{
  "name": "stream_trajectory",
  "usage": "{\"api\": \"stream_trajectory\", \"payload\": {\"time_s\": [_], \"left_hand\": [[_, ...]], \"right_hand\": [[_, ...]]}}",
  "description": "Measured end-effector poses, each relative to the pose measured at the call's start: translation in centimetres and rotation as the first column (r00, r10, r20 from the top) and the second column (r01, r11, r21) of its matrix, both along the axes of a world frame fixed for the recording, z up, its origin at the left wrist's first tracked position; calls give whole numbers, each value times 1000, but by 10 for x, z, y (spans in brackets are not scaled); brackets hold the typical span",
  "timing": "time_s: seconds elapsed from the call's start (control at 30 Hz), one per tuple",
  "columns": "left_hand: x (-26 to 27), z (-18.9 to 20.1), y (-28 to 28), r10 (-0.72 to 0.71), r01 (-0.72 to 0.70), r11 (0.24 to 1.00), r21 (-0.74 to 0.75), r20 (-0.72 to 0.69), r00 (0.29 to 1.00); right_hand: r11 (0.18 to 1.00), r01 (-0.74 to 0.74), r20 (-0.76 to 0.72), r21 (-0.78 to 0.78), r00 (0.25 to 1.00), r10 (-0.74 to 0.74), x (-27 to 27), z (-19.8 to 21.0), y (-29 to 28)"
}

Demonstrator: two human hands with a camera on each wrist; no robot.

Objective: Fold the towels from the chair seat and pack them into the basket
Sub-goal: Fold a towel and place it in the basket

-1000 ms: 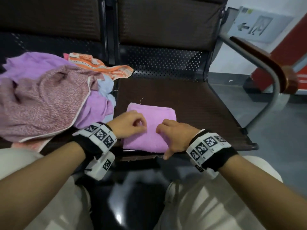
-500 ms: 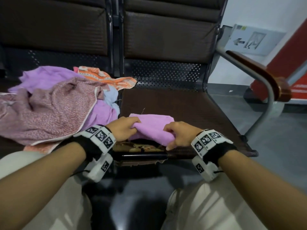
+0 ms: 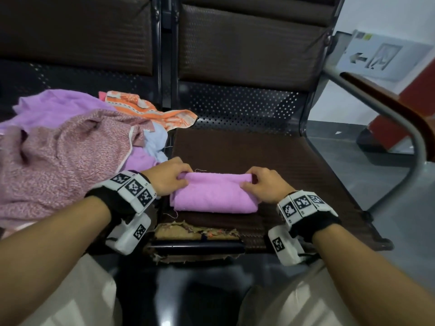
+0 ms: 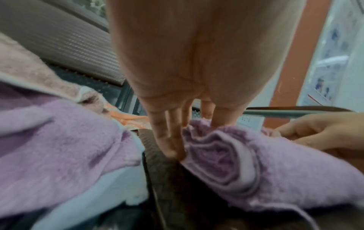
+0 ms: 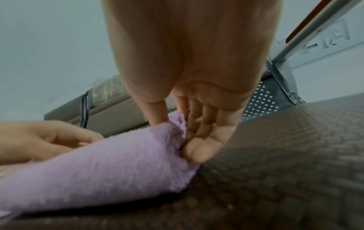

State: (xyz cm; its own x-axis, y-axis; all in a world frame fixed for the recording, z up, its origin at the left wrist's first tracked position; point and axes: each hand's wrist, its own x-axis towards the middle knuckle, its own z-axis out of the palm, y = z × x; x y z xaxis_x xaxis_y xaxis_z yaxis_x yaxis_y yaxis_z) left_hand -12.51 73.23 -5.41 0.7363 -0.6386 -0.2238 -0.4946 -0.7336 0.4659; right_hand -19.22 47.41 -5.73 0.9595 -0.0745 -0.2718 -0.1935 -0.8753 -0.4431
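Note:
A folded pink-purple towel (image 3: 213,195) lies across the front of the brown chair seat (image 3: 270,158). My left hand (image 3: 174,176) pinches its far left corner, thumb on top and fingers (image 4: 173,140) down along the folded end (image 4: 222,157). At the other end my right hand (image 3: 256,182) pinches the far right corner (image 5: 175,124), thumb above and fingers (image 5: 199,140) beneath. The towel's layered edges show in the left wrist view. No basket is in view.
A heap of unfolded towels covers the left seat: speckled mauve (image 3: 63,165), purple (image 3: 54,107), orange patterned (image 3: 150,111) and pale blue (image 3: 155,142). The seat's front edge (image 3: 197,231) is torn. A metal armrest (image 3: 386,114) rises on the right, with grey floor beyond.
Both hands lifted the towel's near edge and carried it away from me, folding it in half. The towel now lies as a narrower band, with my hands at its far corners.

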Motion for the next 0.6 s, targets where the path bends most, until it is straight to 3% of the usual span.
{"api": "stream_trajectory", "payload": {"time_s": [0.23,0.4,0.5,0.6], "left_hand": [[14,-4,-10,-19,20,997,68,-3,1000],[10,-3,-15,-59,73,995,64,-196,979],[3,-2,-18,-73,86,995,45,-240,968],[-7,-3,-14,-12,9,1000,-19,-197,980]], "right_hand": [[997,27,-86,-66,996,-33,20,-8,-11],[992,34,-218,-123,974,-60,22,-14,-11],[999,21,-290,25,957,-13,20,-13,-8],[983,-13,-227,185,972,55,15,-4,1]]}}
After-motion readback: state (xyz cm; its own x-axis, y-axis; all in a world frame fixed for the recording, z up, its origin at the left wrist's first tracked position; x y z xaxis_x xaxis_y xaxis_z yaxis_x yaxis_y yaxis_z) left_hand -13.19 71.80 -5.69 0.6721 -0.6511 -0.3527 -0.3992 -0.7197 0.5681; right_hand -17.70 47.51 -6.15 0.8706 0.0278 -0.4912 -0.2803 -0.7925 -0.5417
